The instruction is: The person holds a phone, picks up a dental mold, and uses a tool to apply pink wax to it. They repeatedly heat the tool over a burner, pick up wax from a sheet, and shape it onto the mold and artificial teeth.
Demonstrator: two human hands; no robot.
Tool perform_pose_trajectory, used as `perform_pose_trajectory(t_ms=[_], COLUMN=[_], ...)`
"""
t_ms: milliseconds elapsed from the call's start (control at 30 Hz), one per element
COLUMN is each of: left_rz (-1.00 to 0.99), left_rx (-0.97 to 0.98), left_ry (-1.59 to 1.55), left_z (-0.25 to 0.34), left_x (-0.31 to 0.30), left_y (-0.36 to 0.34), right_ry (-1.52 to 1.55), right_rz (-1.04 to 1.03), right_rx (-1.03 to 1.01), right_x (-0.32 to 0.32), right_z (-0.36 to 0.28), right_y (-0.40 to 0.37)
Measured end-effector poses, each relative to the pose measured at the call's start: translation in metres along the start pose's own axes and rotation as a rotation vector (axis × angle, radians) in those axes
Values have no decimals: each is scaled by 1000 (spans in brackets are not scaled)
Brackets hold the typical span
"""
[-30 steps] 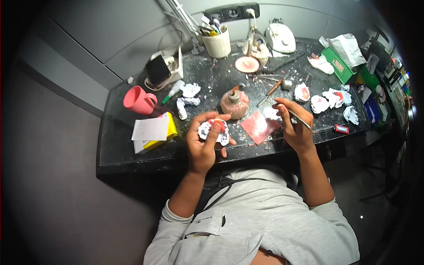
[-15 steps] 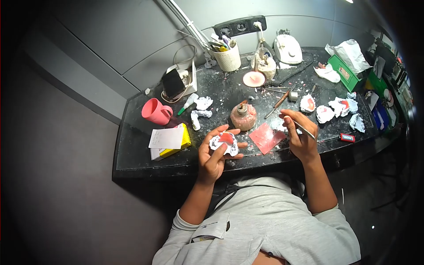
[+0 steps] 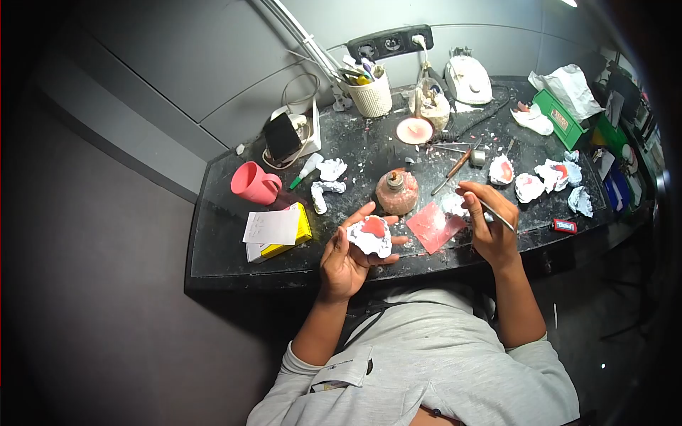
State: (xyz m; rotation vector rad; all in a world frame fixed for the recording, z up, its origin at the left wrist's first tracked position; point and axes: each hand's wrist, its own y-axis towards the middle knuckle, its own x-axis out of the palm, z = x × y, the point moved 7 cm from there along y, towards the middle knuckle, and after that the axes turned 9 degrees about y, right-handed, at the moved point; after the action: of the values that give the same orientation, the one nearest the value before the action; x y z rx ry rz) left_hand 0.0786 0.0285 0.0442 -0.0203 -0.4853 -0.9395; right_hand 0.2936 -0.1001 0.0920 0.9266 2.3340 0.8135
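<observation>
A white plaster dental cast with red wax on its upper part rests in my left hand. The fingers spread beneath it and the thumb lies at its left edge. My right hand grips a slim metal hand tool like a pen; its working tip is hard to make out. Between the hands, a sheet of pink wax lies on the bench near its front edge. Behind that sheet stands a round glass spirit burner, and I cannot make out a flame.
Several plaster casts sit at the right, near a red small box. A brown-handled tool lies mid-bench. Toward the left are a pink mug and a yellow box under paper. A white pot of tools stands behind.
My left thumb has moved off the wax to the cast's left edge, and the cast has turned slightly. My right hand still holds the tool in nearly the same place.
</observation>
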Motion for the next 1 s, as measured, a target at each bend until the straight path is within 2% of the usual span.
perform_pose_trajectory(t_ms=[400,767,1000], left_rz=[13,0,-2], left_rx=[-37,-136,44], left_ry=[26,93,176], left_z=[-6,-10,-1], left_x=[-4,-8,-1], left_y=[-2,-3,0], right_ry=[36,64,79], right_rz=[0,-61,-33], right_rx=[42,-36,13], right_x=[0,2,1], right_z=[3,-5,-1], right_y=[-1,-3,-4])
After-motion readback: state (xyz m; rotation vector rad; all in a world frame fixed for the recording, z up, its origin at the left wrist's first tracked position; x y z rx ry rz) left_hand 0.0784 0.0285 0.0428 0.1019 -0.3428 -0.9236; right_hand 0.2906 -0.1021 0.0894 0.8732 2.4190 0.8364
